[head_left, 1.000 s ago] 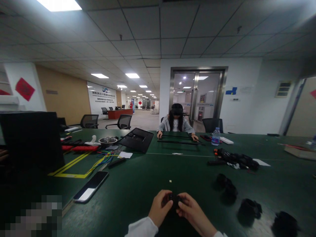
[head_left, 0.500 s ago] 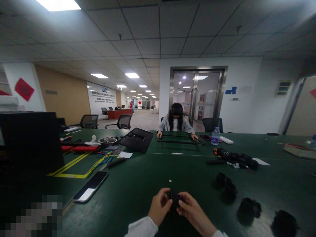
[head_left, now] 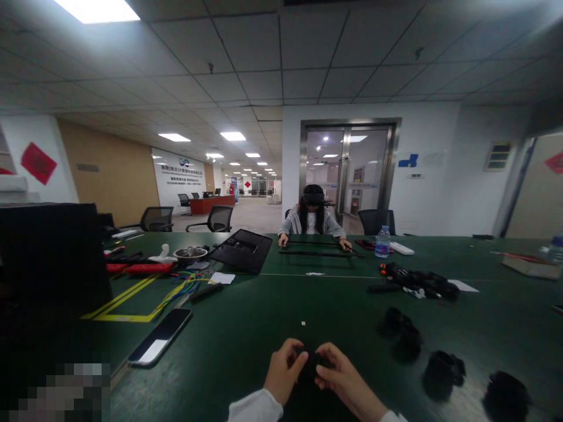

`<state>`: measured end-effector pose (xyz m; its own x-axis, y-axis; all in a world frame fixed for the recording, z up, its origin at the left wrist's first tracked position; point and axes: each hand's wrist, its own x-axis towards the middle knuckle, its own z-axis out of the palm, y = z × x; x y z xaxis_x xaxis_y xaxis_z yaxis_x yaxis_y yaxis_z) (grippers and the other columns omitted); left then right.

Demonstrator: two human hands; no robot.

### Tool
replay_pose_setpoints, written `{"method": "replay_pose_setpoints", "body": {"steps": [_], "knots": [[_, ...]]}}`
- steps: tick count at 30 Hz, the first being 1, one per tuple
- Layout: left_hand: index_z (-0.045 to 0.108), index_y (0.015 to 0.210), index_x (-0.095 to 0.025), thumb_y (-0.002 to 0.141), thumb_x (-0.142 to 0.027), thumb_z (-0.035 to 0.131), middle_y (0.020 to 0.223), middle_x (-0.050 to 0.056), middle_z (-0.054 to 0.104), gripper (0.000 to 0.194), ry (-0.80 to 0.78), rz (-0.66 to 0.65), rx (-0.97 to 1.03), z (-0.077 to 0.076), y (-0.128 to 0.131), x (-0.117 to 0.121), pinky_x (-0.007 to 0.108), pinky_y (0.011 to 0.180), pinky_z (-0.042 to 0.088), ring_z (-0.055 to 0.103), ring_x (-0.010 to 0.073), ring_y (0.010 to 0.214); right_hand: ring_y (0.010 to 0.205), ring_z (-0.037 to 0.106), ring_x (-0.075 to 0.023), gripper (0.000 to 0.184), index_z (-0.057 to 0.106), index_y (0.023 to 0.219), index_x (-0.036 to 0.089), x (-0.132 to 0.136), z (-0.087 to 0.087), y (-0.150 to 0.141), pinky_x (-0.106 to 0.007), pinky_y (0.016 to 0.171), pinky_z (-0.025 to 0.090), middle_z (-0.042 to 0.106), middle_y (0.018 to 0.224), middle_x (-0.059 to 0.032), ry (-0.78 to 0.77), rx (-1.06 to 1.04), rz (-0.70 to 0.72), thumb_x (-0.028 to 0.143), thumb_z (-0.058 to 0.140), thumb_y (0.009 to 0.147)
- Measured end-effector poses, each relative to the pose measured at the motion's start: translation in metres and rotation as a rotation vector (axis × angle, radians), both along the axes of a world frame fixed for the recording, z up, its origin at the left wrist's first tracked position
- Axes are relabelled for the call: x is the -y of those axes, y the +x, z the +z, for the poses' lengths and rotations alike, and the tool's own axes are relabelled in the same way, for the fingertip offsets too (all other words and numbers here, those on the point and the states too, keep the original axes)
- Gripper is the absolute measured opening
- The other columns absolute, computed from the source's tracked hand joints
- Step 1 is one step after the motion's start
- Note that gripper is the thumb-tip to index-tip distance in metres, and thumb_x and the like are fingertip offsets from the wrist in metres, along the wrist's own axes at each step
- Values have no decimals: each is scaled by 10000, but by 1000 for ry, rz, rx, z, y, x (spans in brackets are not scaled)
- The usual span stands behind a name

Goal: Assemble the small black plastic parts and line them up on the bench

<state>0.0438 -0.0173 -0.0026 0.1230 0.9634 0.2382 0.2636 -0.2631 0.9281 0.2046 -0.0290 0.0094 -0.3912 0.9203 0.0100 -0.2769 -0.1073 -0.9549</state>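
Observation:
In the lower middle of the head view, a small black part (head_left: 311, 358) is pinched between my two hands, just above the green table. Its exact kind cannot be made out against the dark surface. My left hand (head_left: 281, 370) grips its left side with thumb and fingertips. On the other side, my right hand (head_left: 345, 378) is closed on it in a similar pinch. A tiny white square piece (head_left: 303, 323) lies on the table beyond my fingers. Several black bracket-like parts, among them one dark ring-shaped part (head_left: 445, 367), are spread to the right.
A phone (head_left: 162, 337) lies left, near a black monitor (head_left: 50, 258) and coloured wires (head_left: 187, 284). Across the green table (head_left: 264, 305), a person (head_left: 313, 220) holds a dark frame (head_left: 314, 253). A water bottle (head_left: 382, 241) and black tangled gear (head_left: 420, 281) are at right.
My left thumb has moved up over the black part, and my right fingers have shifted slightly on it. Both hands stay in nearly the same place. The view has turned slightly.

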Motion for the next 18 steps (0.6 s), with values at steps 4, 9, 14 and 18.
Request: {"method": "replay_pose_setpoints", "body": {"steps": [4,9,14,18], "knots": [[525,919,-170,747,-394,474,490,-85,393,287,-15,-49,38,1,-1,1,147,337,291,386,53,342,583,538,-86,257,491,782,190,0,1,-1,-231,525,390,532,794,20,19,3,-6,265,665,609],[530,968,-175,690,-322,565,545,-77,419,317,11,-123,90,-1,-1,1,150,377,340,435,50,369,568,553,-84,253,498,781,197,-1,0,-2,-232,529,398,529,785,25,-66,-69,-57,287,662,611],[534,993,-165,676,-267,568,570,-73,409,335,-31,-134,124,-1,-1,0,159,397,368,442,49,384,572,568,-84,268,498,769,198,-1,3,-2,-218,528,407,537,756,33,-111,-97,-77,270,684,588],[533,985,-154,685,-285,556,562,-74,416,327,-53,-125,96,0,0,-1,161,390,354,433,50,377,553,563,-75,269,496,759,200,-1,3,-1,-209,520,405,543,723,43,-120,-93,-82,264,688,582]]}}
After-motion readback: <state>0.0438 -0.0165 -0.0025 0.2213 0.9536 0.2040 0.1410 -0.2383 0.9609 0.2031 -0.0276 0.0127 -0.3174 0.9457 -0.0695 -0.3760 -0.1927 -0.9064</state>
